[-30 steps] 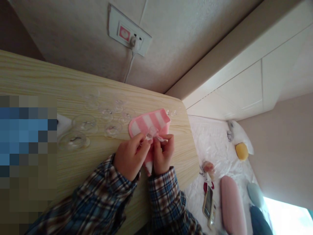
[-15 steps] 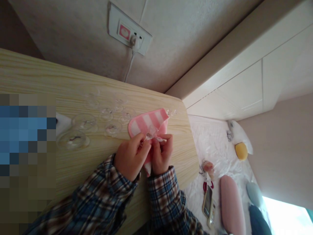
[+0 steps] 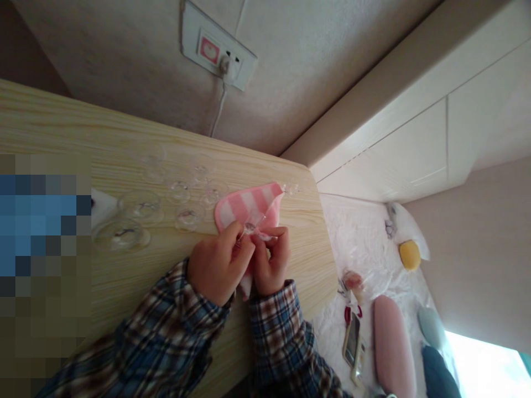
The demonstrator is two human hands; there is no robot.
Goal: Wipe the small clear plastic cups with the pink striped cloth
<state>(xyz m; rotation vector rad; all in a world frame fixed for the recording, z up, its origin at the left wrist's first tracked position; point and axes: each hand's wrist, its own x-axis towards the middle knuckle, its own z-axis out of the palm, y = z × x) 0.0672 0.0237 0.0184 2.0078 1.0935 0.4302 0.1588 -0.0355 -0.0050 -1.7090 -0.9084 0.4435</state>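
A pink-and-white striped cloth (image 3: 249,203), sock-like with a rounded left end, lies on the wooden table under my fingers. My left hand (image 3: 219,260) is closed, pinching a small clear plastic piece (image 3: 250,226) against the cloth. Close beside it, my right hand (image 3: 271,257) is closed too, thumb and forefinger gripping a gathered fold of the cloth. The fingers hide part of where plastic and cloth meet. Left of the cloth lie several clear round plastic pieces (image 3: 189,215), resembling suction cups. Another small clear piece (image 3: 291,188) rests beyond the cloth's right end.
The wooden table (image 3: 302,265) meets a wall with a socket and plugged-in white cable (image 3: 218,108). Lower down at right, a white-covered surface holds red-handled scissors (image 3: 352,314), a phone (image 3: 352,340), a pink cushion (image 3: 393,345) and a yellow object (image 3: 410,255).
Both hands have shifted slightly left in view, still pinching the plastic and the cloth. The cloth's upper right edge has folded over a little more.
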